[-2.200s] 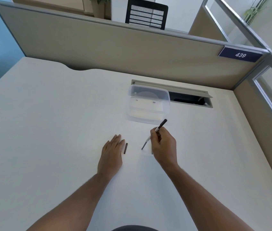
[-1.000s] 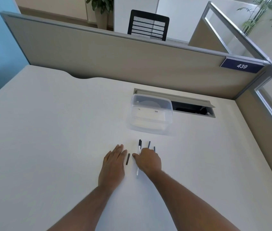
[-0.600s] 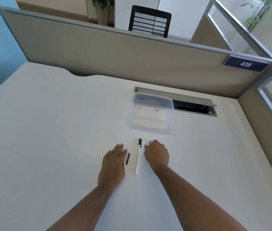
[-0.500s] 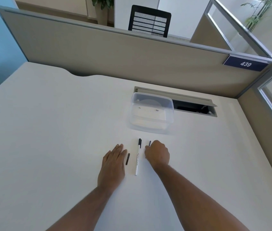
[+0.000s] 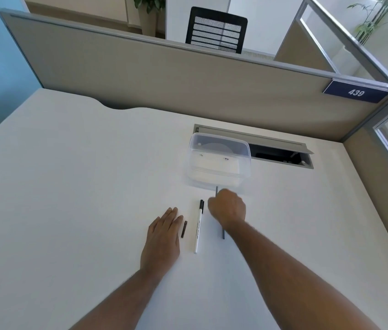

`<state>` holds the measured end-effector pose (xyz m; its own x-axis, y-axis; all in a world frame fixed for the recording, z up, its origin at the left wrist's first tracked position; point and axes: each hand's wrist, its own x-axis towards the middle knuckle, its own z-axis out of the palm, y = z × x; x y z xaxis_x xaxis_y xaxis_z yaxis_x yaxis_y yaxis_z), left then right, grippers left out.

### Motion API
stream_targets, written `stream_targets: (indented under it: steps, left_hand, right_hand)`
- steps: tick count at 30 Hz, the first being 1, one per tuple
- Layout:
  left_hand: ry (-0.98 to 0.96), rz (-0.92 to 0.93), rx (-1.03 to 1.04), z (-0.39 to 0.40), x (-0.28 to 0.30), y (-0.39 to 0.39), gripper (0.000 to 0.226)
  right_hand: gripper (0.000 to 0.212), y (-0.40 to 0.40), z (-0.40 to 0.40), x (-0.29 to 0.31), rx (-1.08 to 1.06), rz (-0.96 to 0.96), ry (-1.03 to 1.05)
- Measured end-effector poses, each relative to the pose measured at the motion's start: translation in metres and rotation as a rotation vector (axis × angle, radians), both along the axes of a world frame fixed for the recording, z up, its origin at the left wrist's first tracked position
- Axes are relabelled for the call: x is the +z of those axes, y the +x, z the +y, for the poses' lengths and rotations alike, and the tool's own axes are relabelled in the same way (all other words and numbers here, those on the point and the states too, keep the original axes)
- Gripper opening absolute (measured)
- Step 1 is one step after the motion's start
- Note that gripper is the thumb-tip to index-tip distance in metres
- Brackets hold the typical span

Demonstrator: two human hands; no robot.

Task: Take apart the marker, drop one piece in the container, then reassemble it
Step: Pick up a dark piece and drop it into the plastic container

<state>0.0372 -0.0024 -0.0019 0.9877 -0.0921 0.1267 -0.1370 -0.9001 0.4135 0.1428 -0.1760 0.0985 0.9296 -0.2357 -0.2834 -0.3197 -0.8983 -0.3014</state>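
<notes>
Head camera looks down on a white worktop [image 5: 69, 186] enclosed by beige partition panels [image 5: 164, 75], one carrying a blue plate marked 439 [image 5: 356, 92] at the upper right of the frame. A black mesh chair back [image 5: 215, 29] shows above the partition at the top centre.

Near the middle of the frame stands a clear plastic container [image 5: 219, 160], open at the top, just in front of a cable hatch [image 5: 281, 156] cut into the worktop.

Below the container, the right hand [image 5: 227, 208] is curled into a loose fist, knuckles up. A thin dark rod [image 5: 216, 190] pokes out above the fingers toward the container, so the hand appears closed on a slim inner piece of the marker. Another thin dark stick [image 5: 223, 233] lies on the worktop beside the right wrist; whether it is a separate piece or a shadow line I cannot tell.

Left of that hand, the white marker barrel [image 5: 197, 228] with its black tip pointing toward the container lies flat on the worktop, untouched. Further left lies a short black cap [image 5: 184, 229], just beside the fingertips of the left hand [image 5: 163, 236]. The left hand rests palm down, fingers extended and together, holding nothing.

Both bare forearms enter from the bottom edge of the frame.
</notes>
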Motion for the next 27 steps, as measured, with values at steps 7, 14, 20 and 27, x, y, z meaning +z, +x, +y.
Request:
stream_targets:
  steps: [7, 14, 20, 27]
  left_hand:
    - [-0.013, 0.002, 0.000, 0.000, -0.001, 0.000, 0.043]
    - [-0.022, -0.006, -0.002, 0.000, -0.001, 0.000, 0.044]
    - [-0.019, 0.005, 0.005, -0.001, 0.003, -0.001, 0.048]
    - [-0.019, 0.003, 0.005, -0.001, 0.004, -0.002, 0.044]
  right_hand:
    - [0.006, 0.069, -0.024, 0.059, 0.428, -0.344, -0.347]
    - [0.024, 0.099, -0.037, 0.090, 0.700, -0.286, -0.653]
    - [0.023, 0.110, -0.042, 0.090, 0.691, -0.290, -0.674]
    - [0.008, 0.100, -0.053, 0.079, 0.492, -0.332, -0.460]
